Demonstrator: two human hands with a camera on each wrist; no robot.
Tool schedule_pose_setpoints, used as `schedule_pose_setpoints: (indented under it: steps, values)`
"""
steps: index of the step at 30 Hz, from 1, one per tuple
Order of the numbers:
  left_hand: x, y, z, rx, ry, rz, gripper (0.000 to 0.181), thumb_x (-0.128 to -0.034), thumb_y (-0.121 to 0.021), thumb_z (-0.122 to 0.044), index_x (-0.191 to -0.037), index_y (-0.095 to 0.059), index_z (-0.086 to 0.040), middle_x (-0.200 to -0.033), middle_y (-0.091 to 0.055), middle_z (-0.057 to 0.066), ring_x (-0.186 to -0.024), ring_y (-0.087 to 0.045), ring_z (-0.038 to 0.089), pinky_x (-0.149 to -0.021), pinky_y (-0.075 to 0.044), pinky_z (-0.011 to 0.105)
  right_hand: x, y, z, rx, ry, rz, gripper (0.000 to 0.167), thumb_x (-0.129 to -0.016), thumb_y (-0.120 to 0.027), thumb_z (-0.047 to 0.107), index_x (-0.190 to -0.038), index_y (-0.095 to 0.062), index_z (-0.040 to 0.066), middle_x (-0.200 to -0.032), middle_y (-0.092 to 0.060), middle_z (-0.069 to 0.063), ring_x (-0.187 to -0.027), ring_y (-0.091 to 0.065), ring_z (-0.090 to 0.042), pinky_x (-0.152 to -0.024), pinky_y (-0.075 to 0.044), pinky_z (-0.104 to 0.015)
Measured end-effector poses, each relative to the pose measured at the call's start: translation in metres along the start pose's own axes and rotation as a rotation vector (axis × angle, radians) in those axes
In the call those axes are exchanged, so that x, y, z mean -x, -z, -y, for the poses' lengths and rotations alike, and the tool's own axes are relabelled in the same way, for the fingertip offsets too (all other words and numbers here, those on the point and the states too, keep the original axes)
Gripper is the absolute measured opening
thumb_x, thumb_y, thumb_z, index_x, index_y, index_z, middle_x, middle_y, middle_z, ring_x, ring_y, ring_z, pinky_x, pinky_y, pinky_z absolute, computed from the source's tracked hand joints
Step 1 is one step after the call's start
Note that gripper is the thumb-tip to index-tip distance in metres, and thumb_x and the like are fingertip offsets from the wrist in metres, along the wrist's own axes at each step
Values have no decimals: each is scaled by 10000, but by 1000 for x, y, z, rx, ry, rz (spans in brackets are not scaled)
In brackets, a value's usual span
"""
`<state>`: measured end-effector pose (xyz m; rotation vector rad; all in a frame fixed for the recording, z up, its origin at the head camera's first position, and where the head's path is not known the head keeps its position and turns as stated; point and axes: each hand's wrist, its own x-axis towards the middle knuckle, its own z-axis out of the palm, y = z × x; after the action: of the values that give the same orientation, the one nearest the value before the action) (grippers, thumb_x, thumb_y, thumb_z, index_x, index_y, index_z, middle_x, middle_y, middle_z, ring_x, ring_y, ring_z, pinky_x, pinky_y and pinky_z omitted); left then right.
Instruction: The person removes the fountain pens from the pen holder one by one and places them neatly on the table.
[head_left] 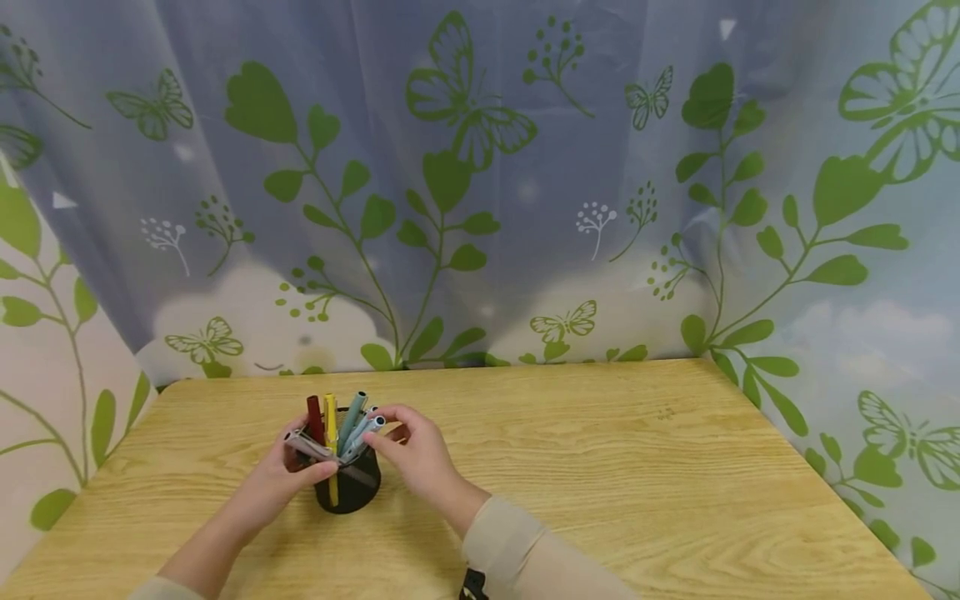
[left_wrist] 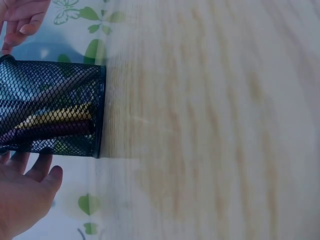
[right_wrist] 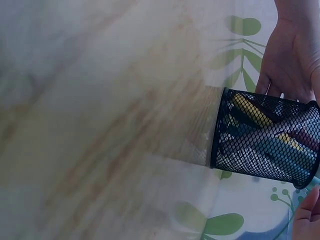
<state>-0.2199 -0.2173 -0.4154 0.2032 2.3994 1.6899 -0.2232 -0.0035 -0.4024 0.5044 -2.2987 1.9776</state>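
Black mesh pen cup between left hand and right hand, left half of wooden table.
Left curls round cup's left side, thumb at front rim; right pinches a light-blue pen at cup's right. Cup apart from back edge, nearer left edge than right; wide surface from right hand to right edge.

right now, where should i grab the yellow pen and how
Probably pinch the top end of the yellow pen from above: it stands nearly upright, that end above the rim of the black cup. A front-and-back pinch might suit, since the dark red pen stands close on its left.
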Motion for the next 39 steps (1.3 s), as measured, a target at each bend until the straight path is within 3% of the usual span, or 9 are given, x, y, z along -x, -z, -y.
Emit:
schedule_pose_setpoints:
  steps: [7, 18, 25, 30, 39]
  values:
    - [0, -1, -1, 11, 16, -5, 894, -902, -634, -253, -1487, 8, -44, -1359, -375, 295, -1257, -367, 365, -949, -410, 418, -3, 5, 2, 59, 41, -23, 194, -838, -708, 182, -1006, -681, 87, -959, -601, 23, -736, -542, -65, -583, -474, -203]
    - [1, 0, -1, 4, -16, -11, 882, -903, -634, -223, -1482, 1, -23, -1312, -425, 278, -1222, -404, 344, -904, -433, 342, -2, 17, 16, 143, 127, -21, 195, -853, -695, 190, -1030, -685, 109, -996, -635, 24, -725, -546, -31, -566, -474, -202]
    - [2, 1, -1, -17, 10, -11, 896, -905, -630, -247, -1479, 19, -22, -1344, -396, 281, -1266, -354, 374, -957, -398, 423, 3, 29, 20, 237, 159, -25, 176, -843, -705, 174, -1005, -696, 105, -948, -653, 15, -702, -548, -45, -586, -475, -203]
    - [5, 4, -1, -44, 33, -9, 924, -899, -635, -291, -1481, 34, -33, -1380, -355, 285, -1299, -308, 394, -994, -350, 489, 8, 38, 22, 310, 163, -15, 159, -828, -719, 166, -973, -702, 101, -865, -661, 32, -664, -527, -49, -525, -442, -194]
    - [3, -1, -2, -34, -1, -33, 885, -880, -664, -237, -1482, -48, -36, -1279, -463, 255, -1204, -426, 336, -920, -419, 378, 15, 52, 21, 365, 131, -1, 154, -830, -718, 165, -958, -699, 82, -846, -654, 43, -676, -533, -78, -518, -441, -210]
